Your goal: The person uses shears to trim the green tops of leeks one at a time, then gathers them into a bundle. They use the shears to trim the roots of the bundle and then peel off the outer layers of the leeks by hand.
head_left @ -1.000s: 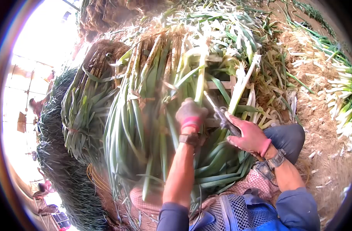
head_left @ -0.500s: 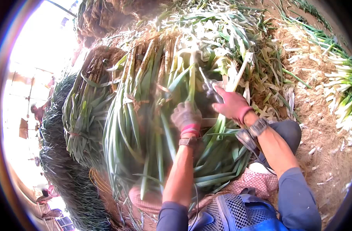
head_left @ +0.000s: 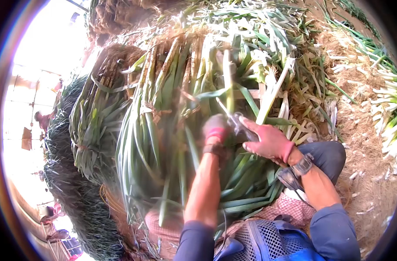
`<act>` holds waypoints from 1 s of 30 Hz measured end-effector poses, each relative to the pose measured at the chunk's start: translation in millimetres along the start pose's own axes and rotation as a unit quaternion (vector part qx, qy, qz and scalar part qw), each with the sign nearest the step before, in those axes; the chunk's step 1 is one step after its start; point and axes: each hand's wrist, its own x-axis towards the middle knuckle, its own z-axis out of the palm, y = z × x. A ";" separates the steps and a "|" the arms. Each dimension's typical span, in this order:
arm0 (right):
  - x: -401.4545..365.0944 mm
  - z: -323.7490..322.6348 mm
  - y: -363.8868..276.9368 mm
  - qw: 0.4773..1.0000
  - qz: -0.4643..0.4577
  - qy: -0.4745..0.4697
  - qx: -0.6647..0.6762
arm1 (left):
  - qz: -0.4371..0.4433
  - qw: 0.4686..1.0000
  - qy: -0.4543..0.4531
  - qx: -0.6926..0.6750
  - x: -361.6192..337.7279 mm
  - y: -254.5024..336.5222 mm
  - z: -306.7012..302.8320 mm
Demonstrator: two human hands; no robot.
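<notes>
My left hand (head_left: 216,127), in a grey and red glove and smeared by motion, is closed around a green onion (head_left: 228,74). The onion's pale stalk rises above the fist. Beside it, my right hand (head_left: 270,141) in a reddish glove grips an air blow gun (head_left: 238,124), a dark tool with a thin light nozzle. That nozzle points up and left, close to the stalk just above my left hand. A row of untrimmed green onions (head_left: 140,126) with brown roots lies left of my hands. Long green leaves (head_left: 246,178) spread below them.
Stripped leaves and peelings (head_left: 255,26) are heaped beyond my hands. At far right, cleaned green onions (head_left: 385,108) lie on root-strewn ground (head_left: 359,182). A tied bundle (head_left: 94,126) and a dark green stack (head_left: 81,200) stand left. My knee (head_left: 326,156) is at right.
My right hand and the air blow gun have moved down, slightly to the right. The stalk's upper part has shifted right. My left hand has turned and risen a little.
</notes>
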 end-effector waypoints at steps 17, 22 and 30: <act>-18.1 20.6 -58.6 0.999 -0.031 0.006 0.043 | -0.108 0.969 0.210 0.078 -47.6 -78.9 -74.9; -8.0 39.0 -74.1 0.995 -0.076 -0.054 0.033 | -0.083 0.965 0.246 -0.045 -67.6 -81.7 -68.0; 19.2 46.5 -95.4 0.998 -0.031 -0.053 -0.018 | -0.045 0.934 0.318 -0.157 -63.0 -98.3 -56.4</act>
